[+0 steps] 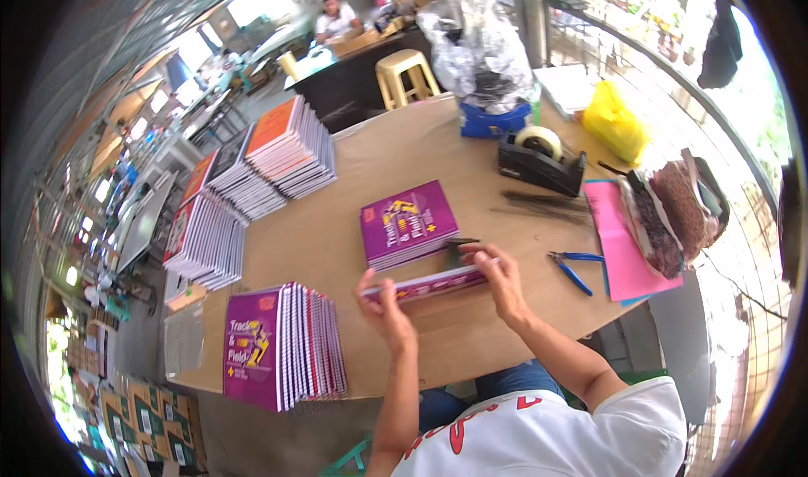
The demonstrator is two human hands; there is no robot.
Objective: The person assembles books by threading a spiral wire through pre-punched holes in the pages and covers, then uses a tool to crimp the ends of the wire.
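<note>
Between both hands I hold a purple book (433,286), tilted up so mostly its narrow long edge shows. My left hand (389,313) grips its left end, thumb and fingers on either side. At the right end, my right hand (498,282) pinches it with bent fingers. Just beyond lies a short stack of purple books (408,220), cover up. To the left of my left hand stands a taller, fanned stack of purple spiral-bound books (282,342). A small dark object (463,241) shows near my right fingertips; its kind is unclear.
Blue-handled pliers (576,271) lie right of my right hand, near pink sheets (619,241) and a patterned pouch (673,212). Behind them are a bundle of thin dark wires (547,205), a tape dispenser (541,164) and a yellow bag (616,124). Orange-covered book stacks (290,149) stand far left.
</note>
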